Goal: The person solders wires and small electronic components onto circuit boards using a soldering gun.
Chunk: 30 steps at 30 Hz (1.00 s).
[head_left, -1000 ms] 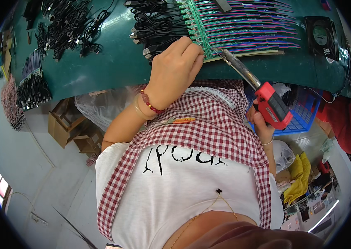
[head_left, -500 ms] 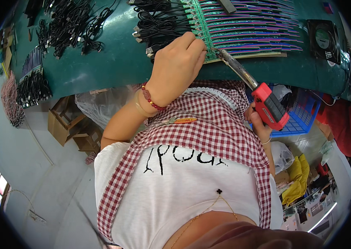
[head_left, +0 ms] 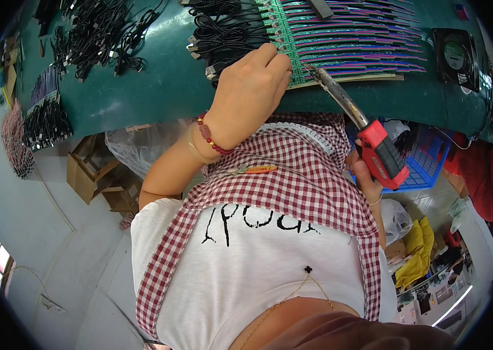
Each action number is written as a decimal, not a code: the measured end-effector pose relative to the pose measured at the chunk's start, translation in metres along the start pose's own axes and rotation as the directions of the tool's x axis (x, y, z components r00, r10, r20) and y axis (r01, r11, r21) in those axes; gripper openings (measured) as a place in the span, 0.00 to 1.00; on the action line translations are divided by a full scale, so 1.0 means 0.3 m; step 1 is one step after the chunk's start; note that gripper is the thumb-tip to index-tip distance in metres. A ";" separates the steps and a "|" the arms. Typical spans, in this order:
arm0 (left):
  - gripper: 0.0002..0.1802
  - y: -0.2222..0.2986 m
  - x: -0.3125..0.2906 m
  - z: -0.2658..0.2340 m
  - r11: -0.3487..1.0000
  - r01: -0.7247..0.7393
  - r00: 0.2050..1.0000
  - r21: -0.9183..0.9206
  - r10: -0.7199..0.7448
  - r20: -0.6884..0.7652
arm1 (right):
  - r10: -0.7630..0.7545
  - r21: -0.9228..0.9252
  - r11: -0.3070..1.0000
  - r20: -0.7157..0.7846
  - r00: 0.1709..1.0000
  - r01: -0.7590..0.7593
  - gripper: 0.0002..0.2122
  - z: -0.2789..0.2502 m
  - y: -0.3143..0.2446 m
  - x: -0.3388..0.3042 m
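Note:
My left hand (head_left: 252, 93) is closed in a pinch at the near end of a row of green circuit boards (head_left: 294, 58). Its fingertips face the boards, and whatever they pinch is hidden behind the knuckles. Black cables (head_left: 229, 35) with metal plugs lie on the left side of the boards. Pink and blue wires (head_left: 363, 53) run off to the right. Low at the right, my right hand (head_left: 366, 178) wraps round the red and black handle of a soldering gun (head_left: 382, 154). The gun's metal barrel slants up and left, its tip near the boards' near end.
Bundles of black cables (head_left: 98, 38) lie at the green table's (head_left: 165, 79) left. A grey bar (head_left: 320, 8) rests on the far wires. A black fan (head_left: 455, 57) lies at the right. Below the edge are a blue crate (head_left: 424, 166) and cardboard boxes (head_left: 92, 169).
The soldering gun has shifted slightly to the right and toward me, its tip drawing a little away from my left fingers. My left hand has hardly moved.

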<state>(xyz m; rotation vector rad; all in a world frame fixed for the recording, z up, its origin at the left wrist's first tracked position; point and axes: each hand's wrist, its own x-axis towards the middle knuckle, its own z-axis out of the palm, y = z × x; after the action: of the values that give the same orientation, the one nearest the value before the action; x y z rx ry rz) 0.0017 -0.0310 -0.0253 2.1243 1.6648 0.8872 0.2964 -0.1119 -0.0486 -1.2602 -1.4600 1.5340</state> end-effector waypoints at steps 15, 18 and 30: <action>0.04 -0.002 0.005 -0.014 0.999 0.036 0.999 -0.007 -0.036 0.030 | -0.010 -0.046 0.999 0.042 0.999 0.012 0.17 -0.010 0.017 -0.002; 0.03 -0.004 0.007 -0.019 0.999 0.029 0.998 0.014 -0.029 0.051 | -0.012 -0.160 0.987 0.032 0.999 0.017 0.14 -0.027 0.027 -0.007; 0.04 -0.001 0.012 -0.024 0.999 0.031 0.997 0.030 -0.033 0.073 | 0.033 -0.065 0.997 -0.064 0.997 -0.037 0.12 -0.005 -0.008 -0.013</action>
<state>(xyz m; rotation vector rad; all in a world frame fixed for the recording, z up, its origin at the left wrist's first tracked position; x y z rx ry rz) -0.0026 -0.0286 -0.0189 2.1157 1.6801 0.7712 0.2987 -0.1145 -0.0453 -1.3673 -1.4656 1.4660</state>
